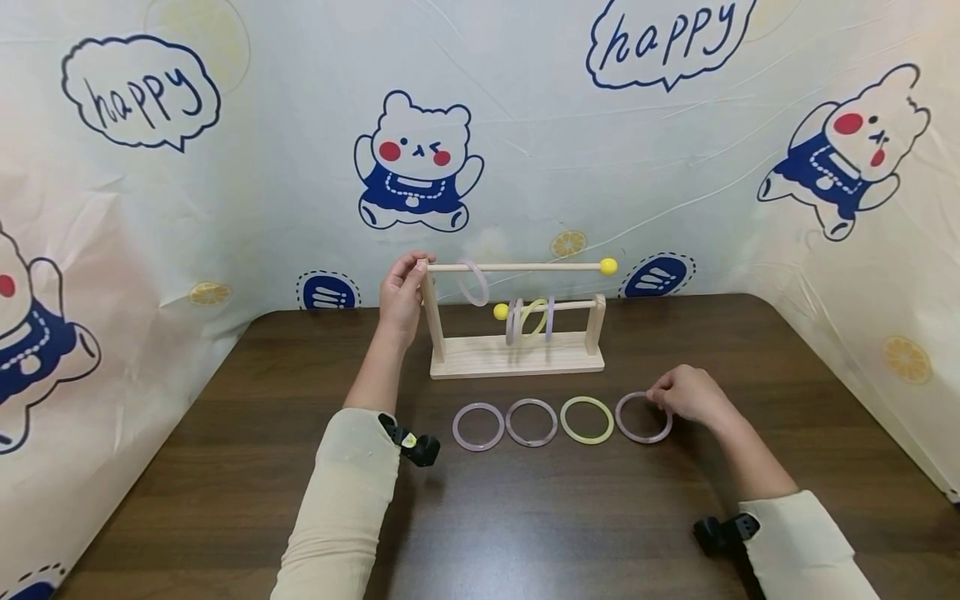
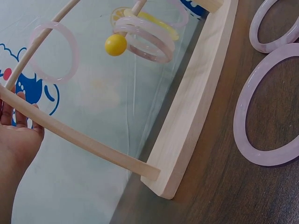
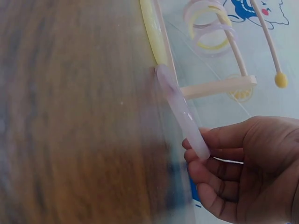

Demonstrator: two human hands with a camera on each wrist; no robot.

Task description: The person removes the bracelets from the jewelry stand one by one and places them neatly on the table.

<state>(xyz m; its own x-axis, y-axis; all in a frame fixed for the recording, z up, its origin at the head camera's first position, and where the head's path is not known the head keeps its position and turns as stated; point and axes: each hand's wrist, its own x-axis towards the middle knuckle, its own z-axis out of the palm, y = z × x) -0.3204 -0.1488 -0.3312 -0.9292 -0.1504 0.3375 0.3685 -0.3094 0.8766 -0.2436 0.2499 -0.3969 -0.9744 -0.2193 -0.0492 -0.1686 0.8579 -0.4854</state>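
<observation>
Head view: Your R grip (image 1: 690, 396) is clamped on a purple ring (image 1: 643, 441) at its approx. 1 o'clock. That ring ends the row at 3 o'clock, w/ a yellow-green ring (image 1: 587, 441) just beside at 9 and two lilac rings (image 1: 478, 449) farther along. Your L grip (image 1: 401, 300) is clamped on the wooden stand (image 1: 517, 357) at its 10 o'clock corner. Top rod (image 1: 540, 267) bears one hanging ring (image 1: 477, 302); lower rod (image 1: 573, 306) bears several threaded rings (image 1: 551, 321). Risk: top rod looks fixed at 9 o'clock only, so a knock on its ball (image 1: 608, 266) could rock the stand if your L grip slackens. Edges: table (image 1: 570, 517) ends close behind the stand at 12; most room is at 6.

L wrist view: Your fingers (image 2: 21, 115) lie behind the post/rod joint; thumb n/v. Stand base is near the far table edge, so a hard push twd 12 might overrun it.

R wrist view: Your thumb (image 3: 229, 133) and fingertips pinch the purple ring's near end; can't tell if it's raised. Narrow hold, so it may twist or slip. Yellow-green ring is at 11, contact unclear; dragging that way could shove it. Open table at 9.
</observation>
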